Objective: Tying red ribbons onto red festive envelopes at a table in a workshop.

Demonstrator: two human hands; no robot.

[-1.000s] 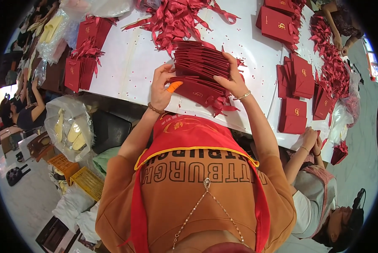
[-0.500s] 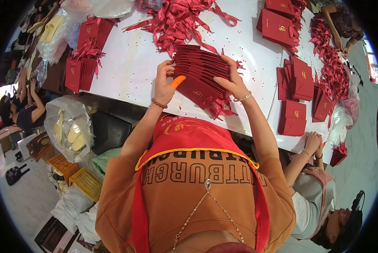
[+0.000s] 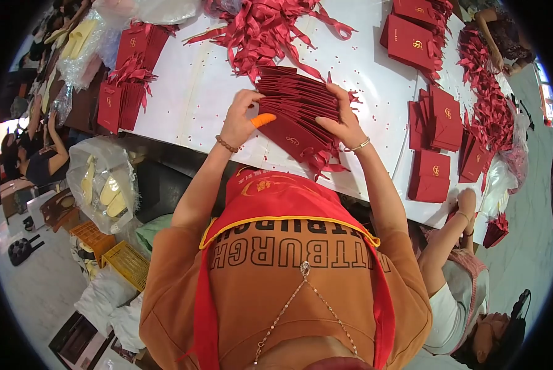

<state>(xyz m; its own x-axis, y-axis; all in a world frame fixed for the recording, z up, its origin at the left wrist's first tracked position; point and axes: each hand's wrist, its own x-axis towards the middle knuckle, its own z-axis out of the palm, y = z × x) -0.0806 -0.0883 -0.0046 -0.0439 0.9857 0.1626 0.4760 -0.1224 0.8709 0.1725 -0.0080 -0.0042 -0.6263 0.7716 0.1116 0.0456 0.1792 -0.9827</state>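
Observation:
A fanned stack of dark red paper gift bags (image 3: 298, 102) with gold print stands tilted on the white table, between my two hands. My left hand (image 3: 241, 120) closes on the stack's left side, fingers curled at its edge. An orange cover sits on its thumb, which lies against the front bag. My right hand (image 3: 344, 123) grips the right side, thumb across the bag edges and fingers behind. Red ribbon handles (image 3: 327, 163) hang from the stack's lower right.
A heap of red ribbons (image 3: 258, 31) lies beyond the stack on the white table (image 3: 190, 117). More red bags stand at the left (image 3: 119, 105) and right (image 3: 434, 117). Small red dots are scattered about. A co-worker's hand (image 3: 466, 203) is at the right table edge.
My left wrist has shifted slightly left and away from me; both hands stay at the stack. At the right, the co-worker's hands and arm have moved.

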